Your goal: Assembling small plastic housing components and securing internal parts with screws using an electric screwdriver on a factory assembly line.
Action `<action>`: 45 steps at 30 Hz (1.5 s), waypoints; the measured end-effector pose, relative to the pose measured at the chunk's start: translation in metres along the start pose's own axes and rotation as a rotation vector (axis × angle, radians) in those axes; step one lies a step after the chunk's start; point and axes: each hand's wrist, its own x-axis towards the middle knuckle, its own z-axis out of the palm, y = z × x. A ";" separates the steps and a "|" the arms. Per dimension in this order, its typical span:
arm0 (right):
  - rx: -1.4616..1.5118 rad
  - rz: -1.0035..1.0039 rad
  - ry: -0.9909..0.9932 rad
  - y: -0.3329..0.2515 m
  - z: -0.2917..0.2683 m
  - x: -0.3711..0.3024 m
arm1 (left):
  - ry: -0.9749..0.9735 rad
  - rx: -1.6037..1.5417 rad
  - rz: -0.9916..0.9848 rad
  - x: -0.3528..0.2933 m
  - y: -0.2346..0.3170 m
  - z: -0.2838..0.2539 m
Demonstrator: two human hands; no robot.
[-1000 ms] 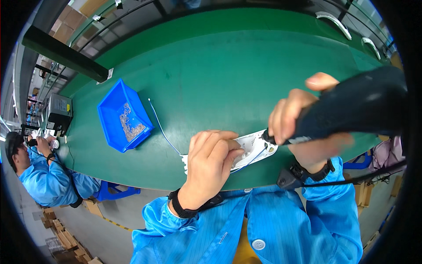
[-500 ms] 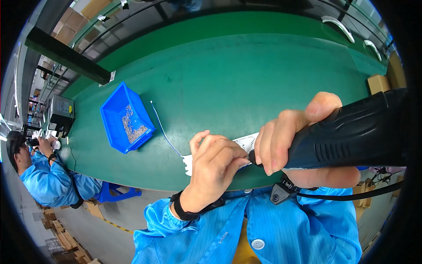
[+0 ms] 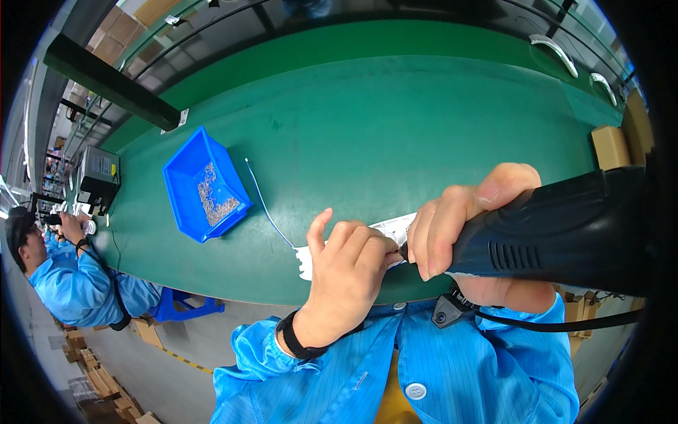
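My right hand (image 3: pixel 452 222) is wrapped round a thick black electric screwdriver (image 3: pixel 565 237), its tip pointing left. Just at that tip, the thumb and fingers of my left hand (image 3: pixel 346 272) are pinched together; whatever they hold is hidden. Beneath both hands lies a white plastic part (image 3: pixel 395 225) near the table's front edge, mostly covered by my fingers. A thin white wire (image 3: pixel 264 205) runs from its left end across the green table (image 3: pixel 395 127). Farther left sits a blue bin (image 3: pixel 182 187) with a heap of small metal screws (image 3: pixel 217 208) inside.
A co-worker in blue (image 3: pixel 70 283) sits at the left beside a dark metal box (image 3: pixel 97 180). A dark post (image 3: pixel 113 81) rises at the far left. Small cardboard boxes (image 3: pixel 610 147) stand at the right edge; curved white pieces (image 3: pixel 556 53) lie at the far right.
The screwdriver's body has dropped slightly on the right, and my right hand with it. My left hand has turned a little, its fingers still at the tip. The view has shifted slightly.
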 end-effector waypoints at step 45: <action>0.121 -0.309 0.221 0.015 0.025 0.000 | -0.040 -0.219 -0.003 -0.004 -0.006 -0.002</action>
